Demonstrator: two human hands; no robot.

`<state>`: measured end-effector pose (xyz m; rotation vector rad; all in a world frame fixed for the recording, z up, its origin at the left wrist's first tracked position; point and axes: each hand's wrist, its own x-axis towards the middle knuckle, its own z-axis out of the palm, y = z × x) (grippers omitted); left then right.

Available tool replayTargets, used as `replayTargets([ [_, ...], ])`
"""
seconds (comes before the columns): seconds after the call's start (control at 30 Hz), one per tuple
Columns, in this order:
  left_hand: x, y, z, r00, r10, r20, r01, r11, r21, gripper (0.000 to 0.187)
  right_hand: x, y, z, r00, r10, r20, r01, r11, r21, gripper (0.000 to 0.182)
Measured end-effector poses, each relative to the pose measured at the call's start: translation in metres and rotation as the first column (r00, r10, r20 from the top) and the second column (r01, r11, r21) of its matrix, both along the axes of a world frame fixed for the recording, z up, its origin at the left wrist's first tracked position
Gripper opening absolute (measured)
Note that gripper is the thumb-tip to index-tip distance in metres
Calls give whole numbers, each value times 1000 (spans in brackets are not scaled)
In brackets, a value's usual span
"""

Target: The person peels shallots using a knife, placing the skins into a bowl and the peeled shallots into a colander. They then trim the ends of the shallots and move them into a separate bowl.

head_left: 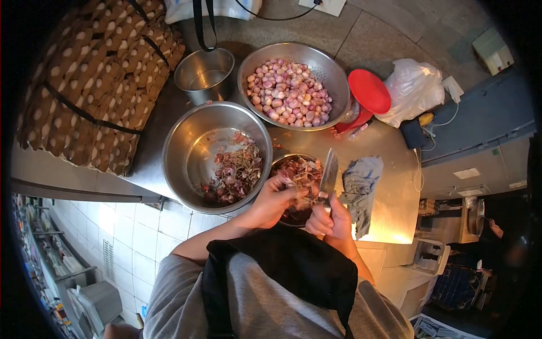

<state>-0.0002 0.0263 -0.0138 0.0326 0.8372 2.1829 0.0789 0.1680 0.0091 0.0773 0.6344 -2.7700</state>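
Observation:
My right hand (330,219) is wrapped round the handle of a knife (329,175), its broad blade pointing up and away from me. Beside it, my left hand (275,199) is closed in a pinch over a smaller bowl (291,219); what lies between its fingers is too small to make out. Reddish onion skins (299,171) fill that bowl. To the left, a large steel basin (179,172) holds skins and some dark red onions. Behind, a steel colander (337,79) is full of small pinkish peeled onions or shallots (291,93).
An empty steel pot (204,76) stands behind the basin. Egg trays (96,79) are stacked at the left. A grey cloth (361,189), red lid (369,91) and white plastic bag (411,90) are on the right. Another person's hand (495,229) shows at the far right.

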Motion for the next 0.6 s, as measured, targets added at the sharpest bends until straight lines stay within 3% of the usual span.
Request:
replayTargets([
  [0.1,3,0,9,992,-12,126,1,996,87,25,2,8,-5,999,-25,43,28,997,-72,35],
  [0.17,2,1,10,999,39,6,-39,999,35,25,3,13,-8,1000,-30,-3,30,999,-36,35],
  [0.3,3,0,2,927,65,-370,-160,960,-231,20,7,7,5,993,-110,-37,115,912,394,35],
  [0.4,-2,-3,-2,628,-54,-776,-358,865,-350,15,4,-9,-4,970,-202,-132,235,671,703,37],
  [0.47,3,-2,10,640,-57,-766,-383,841,-382,16,-3,-12,-22,912,-226,-341,408,447,796,37],
  [0.53,6,-1,14,641,-38,-767,-396,839,-373,16,-3,-9,-22,915,-206,-347,400,347,848,33],
  [0.6,8,-1,15,634,2,-774,-398,858,-324,14,-1,-2,-15,956,-236,-174,274,508,816,27],
])
